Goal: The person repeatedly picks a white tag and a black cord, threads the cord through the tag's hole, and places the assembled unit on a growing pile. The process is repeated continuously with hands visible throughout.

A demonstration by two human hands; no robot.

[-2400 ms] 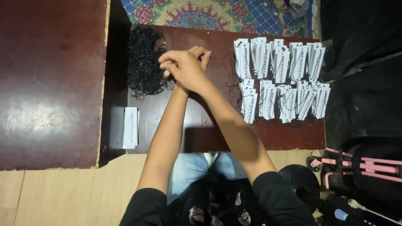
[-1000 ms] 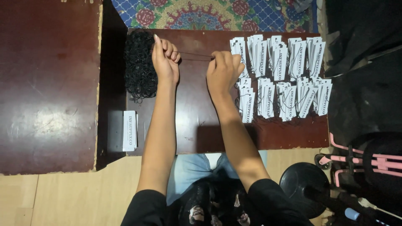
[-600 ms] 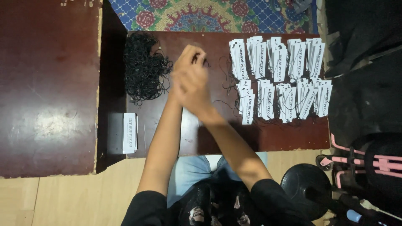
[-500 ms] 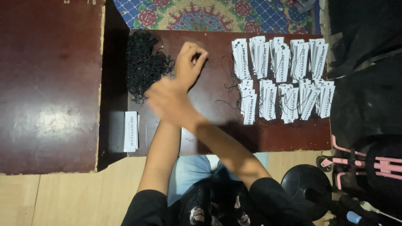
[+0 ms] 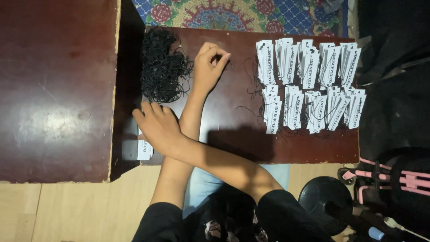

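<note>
My arms are crossed over a low dark wooden table [image 5: 233, 143]. My left hand [image 5: 208, 62] is up by a heap of black string loops [image 5: 162, 67], its fingertips pinched on a thin black string. My right hand [image 5: 156, 125] reaches across over my left forearm to the table's left edge. It lies palm down, fingers spread, on a small stack of white paper tags [image 5: 144, 150] and hides most of it.
Rows of white tags with black strings [image 5: 309, 85] lie in bundles on the right half of the table. A larger red-brown table [image 5: 53, 89] stands to the left. A patterned rug [image 5: 233, 13] lies beyond; a black round object [image 5: 324, 201] and pink-and-black bag [image 5: 394, 179] sit at right.
My right hand has left the middle of the table and moved left and down onto the tag stack. My left hand stays near the string heap, still pinching the string.
</note>
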